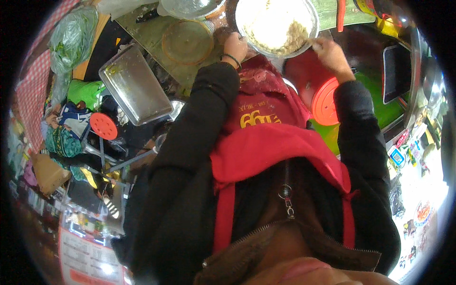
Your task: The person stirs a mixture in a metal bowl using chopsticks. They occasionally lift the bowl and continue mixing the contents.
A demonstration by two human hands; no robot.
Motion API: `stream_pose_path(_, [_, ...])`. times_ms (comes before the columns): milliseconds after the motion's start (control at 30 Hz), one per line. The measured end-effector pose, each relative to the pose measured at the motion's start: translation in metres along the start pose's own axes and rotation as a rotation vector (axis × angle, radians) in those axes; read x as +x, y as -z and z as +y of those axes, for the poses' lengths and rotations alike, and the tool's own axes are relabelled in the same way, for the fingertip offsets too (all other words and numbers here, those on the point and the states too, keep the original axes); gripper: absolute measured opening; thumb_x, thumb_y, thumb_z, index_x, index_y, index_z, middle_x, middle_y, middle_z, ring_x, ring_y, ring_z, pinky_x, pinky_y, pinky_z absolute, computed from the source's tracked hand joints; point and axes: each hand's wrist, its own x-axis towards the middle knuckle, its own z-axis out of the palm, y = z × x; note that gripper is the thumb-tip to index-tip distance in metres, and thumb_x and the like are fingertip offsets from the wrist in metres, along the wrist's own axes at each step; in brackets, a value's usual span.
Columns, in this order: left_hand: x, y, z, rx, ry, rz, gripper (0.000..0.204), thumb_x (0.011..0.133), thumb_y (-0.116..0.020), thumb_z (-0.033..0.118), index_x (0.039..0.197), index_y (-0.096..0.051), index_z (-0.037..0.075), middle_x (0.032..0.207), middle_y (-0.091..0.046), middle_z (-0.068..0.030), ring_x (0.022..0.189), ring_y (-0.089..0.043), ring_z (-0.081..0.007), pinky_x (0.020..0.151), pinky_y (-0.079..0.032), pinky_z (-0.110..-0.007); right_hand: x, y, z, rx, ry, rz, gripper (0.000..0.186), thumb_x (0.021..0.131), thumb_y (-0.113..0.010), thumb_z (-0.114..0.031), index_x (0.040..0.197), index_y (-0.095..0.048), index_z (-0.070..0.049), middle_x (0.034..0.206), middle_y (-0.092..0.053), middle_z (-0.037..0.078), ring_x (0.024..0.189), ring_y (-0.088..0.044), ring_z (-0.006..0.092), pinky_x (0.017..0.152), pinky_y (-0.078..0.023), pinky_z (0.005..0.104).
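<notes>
A round metal bowl holds pale, bright contents with a brownish, lumpy patch at lower right. My left hand is at its lower-left rim, fingers curled against it. My right hand grips the lower-right rim between thumb and fingers. Below the bowl, my red apron shows yellow printing and pale smudges. Left of my left hand, a round translucent lid or tray lies on a greenish surface, with another metal vessel above it.
An empty steel tray and green plastic bag are at left. Red perforated stool tops sit on both sides. A black tray stands at right, near a red-handled tool. A checked cloth hangs far left.
</notes>
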Motion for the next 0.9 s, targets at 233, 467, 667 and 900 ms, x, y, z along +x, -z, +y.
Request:
stream_pose_path(233, [-0.020, 0.003, 0.035, -0.238, 0.161, -0.025, 0.019, 0.080, -0.047, 0.009, 0.092, -0.045, -0.006, 0.079, -0.056, -0.0202, 0.066, -0.061, -0.0333, 0.055, -0.051, -0.039, 0.008, -0.019, -0.077, 0.103, 0.165, -0.151, 0.029, 0.077, -0.051, -0.018, 0.104, -0.057, -0.008, 0.087, -0.058, 0.022, 0.085, -0.055, 0.0355, 0.076, -0.044, 0.0382])
stream_pose_path(467, [-0.029, 0.004, 0.055, -0.565, 0.253, -0.056, 0.018, 0.081, -0.046, 0.006, 0.095, -0.043, -0.005, 0.079, -0.055, -0.0199, 0.063, -0.061, -0.0317, 0.050, -0.052, -0.037, 0.059, 0.028, -0.006, -0.061, 0.109, 0.101, 0.028, 0.078, -0.052, -0.021, 0.104, -0.058, -0.014, 0.086, -0.060, 0.019, 0.082, -0.058, 0.0329, 0.072, -0.046, 0.0390])
stream_pose_path(667, [-0.010, -0.006, 0.024, -0.076, 0.037, 0.204, 0.017, 0.077, -0.052, 0.010, 0.087, -0.051, -0.004, 0.077, -0.057, -0.0192, 0.065, -0.060, -0.0319, 0.055, -0.049, -0.041, -0.017, -0.015, -0.032, -0.134, 0.043, -0.096, 0.029, 0.075, -0.043, -0.013, 0.098, -0.061, -0.010, 0.083, -0.060, 0.021, 0.081, -0.059, 0.0331, 0.076, -0.046, 0.0408])
stream_pose_path(900, [-0.016, 0.008, 0.034, -0.562, 0.154, -0.128, 0.021, 0.083, -0.044, 0.008, 0.097, -0.039, -0.007, 0.081, -0.053, -0.0195, 0.060, -0.061, -0.0307, 0.047, -0.054, -0.036, 0.058, 0.008, -0.062, 0.177, 0.103, 0.054, 0.027, 0.078, -0.049, -0.024, 0.099, -0.061, -0.012, 0.085, -0.060, 0.021, 0.083, -0.058, 0.0339, 0.074, -0.044, 0.0383])
